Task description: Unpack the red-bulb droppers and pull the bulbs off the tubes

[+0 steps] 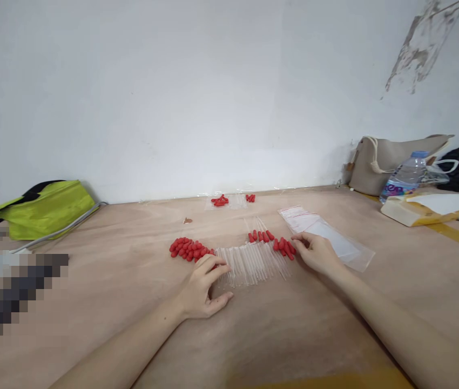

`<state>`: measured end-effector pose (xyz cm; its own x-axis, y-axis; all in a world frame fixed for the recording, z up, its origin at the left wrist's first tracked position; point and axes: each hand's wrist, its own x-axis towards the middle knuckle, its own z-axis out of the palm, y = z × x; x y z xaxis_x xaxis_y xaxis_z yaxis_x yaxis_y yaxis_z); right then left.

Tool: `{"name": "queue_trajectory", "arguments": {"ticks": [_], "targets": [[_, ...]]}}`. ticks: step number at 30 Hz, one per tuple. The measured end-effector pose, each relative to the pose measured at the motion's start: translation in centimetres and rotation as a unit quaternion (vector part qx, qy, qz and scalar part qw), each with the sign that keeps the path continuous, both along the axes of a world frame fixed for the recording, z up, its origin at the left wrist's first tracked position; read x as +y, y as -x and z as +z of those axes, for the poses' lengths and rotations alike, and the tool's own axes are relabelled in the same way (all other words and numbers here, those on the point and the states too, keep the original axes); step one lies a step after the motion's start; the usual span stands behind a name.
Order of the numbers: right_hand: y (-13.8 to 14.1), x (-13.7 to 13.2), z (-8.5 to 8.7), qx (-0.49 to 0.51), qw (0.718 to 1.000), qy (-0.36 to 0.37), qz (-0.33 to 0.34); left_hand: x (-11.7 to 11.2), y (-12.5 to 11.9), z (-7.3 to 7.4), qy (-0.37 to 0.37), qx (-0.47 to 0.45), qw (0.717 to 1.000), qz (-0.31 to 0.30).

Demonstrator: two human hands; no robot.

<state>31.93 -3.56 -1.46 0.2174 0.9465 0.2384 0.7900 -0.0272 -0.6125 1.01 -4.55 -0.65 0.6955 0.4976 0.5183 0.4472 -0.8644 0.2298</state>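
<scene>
My left hand (205, 286) rests at the left end of a row of clear thin tubes (249, 263). Its thumb and fingers are apart, with the fingertips touching or just over the tubes. A heap of red rubber bulbs (189, 249) lies beyond that hand. My right hand (316, 253) has thumb and forefinger closed at the edge of a smaller group of red bulbs (282, 246), apparently on one of them. Behind the row, several tubes fitted with red bulbs (261, 236) lie with their thin ends pointing away from me.
Flat clear zip bags (326, 235) lie beyond my right hand. More red bulbs on a clear bag (220, 201) sit by the wall. A lime-green pouch (51, 208) is at left; a water bottle (405, 175), beige bag (395, 156) and tissue pack (419, 209) stand right.
</scene>
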Motion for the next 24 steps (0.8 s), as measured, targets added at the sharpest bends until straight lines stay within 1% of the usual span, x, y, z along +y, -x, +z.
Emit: {"name": "queue_trajectory", "arguments": {"ticks": [4, 7, 8, 10, 11, 14, 19, 24], "targets": [[-0.2, 0.1, -0.1, -0.003, 1.0, -0.016, -0.013, 0.1, 0.0, -0.1, 0.005, 0.001, 1.0, 0.027], [0.1, 0.6, 0.7, -0.014, 0.999, -0.038, -0.024, 0.2, 0.1, -0.2, 0.013, 0.004, 0.999, 0.03], [0.4, 1.0, 1.2, -0.02, 0.999, -0.032, -0.022, 0.3, 0.2, -0.3, 0.015, 0.005, 0.999, 0.029], [0.9, 1.9, 2.1, -0.028, 1.0, 0.009, -0.007, 0.3, 0.3, -0.3, 0.016, 0.006, 1.0, 0.026], [1.2, 2.5, 2.5, -0.027, 0.999, 0.041, 0.003, 0.3, 0.4, -0.3, 0.015, 0.005, 1.0, 0.024], [2.0, 4.6, 3.1, -0.011, 0.993, 0.118, 0.026, 0.3, 0.5, -0.2, 0.016, 0.006, 1.0, 0.021], [2.5, 7.6, 2.8, 0.005, 0.979, 0.2, 0.035, 0.2, 0.6, -0.1, 0.011, 0.007, 1.0, 0.017], [2.9, 9.0, 2.2, -0.016, 0.976, 0.217, 0.01, 0.3, 0.5, -0.2, -0.001, 0.002, 1.0, 0.02]]}}
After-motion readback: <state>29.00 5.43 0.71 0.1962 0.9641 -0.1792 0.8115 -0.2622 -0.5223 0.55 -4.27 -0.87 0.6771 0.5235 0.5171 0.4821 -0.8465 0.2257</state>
